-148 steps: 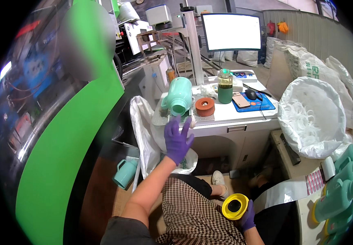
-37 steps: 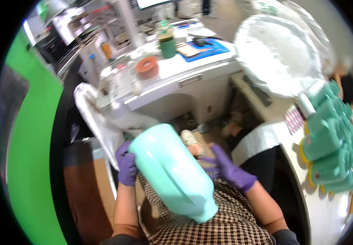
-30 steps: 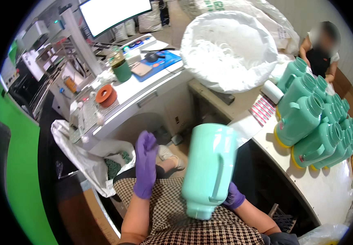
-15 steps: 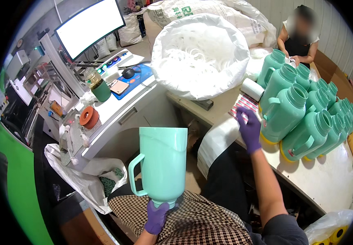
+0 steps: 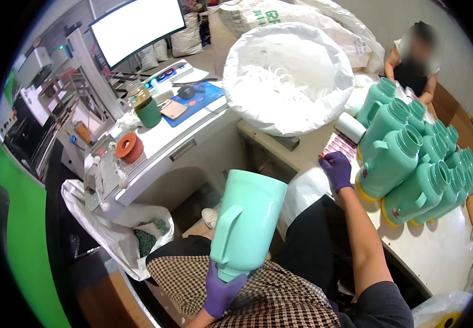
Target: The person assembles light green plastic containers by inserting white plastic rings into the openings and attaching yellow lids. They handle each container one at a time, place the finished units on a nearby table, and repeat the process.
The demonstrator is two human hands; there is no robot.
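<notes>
A glossy mint-green flask shell (image 5: pixel 250 218) is tilted over my lap, its narrow neck down and its handle toward the left. My left hand (image 5: pixel 223 287), in a purple glove, grips it from below around the neck. On the table to the right, my purple-gloved right hand (image 5: pixel 337 170) reaches the near edge of a sheet of red-and-white stickers (image 5: pixel 341 146). Its fingers are bent together against the sheet's left corner; whatever they pinch is too small to make out. Several similar green flask shells (image 5: pixel 392 164) with yellow bases stand just right of that hand.
A big white sack (image 5: pixel 291 117) of white plastic rings stands behind the sheet, beside a white roll (image 5: pixel 351 127). On the left desk are a monitor (image 5: pixel 138 30), phone (image 5: pixel 173 110), jar (image 5: pixel 147 111) and orange tape roll (image 5: pixel 129 147). Another person (image 5: pixel 414 68) sits at far right.
My right hand has come down onto the sticker sheet, its fingers closing. The flask shell in my left hand has tipped and turned, its wide end leaning right. The whole view has shifted slightly.
</notes>
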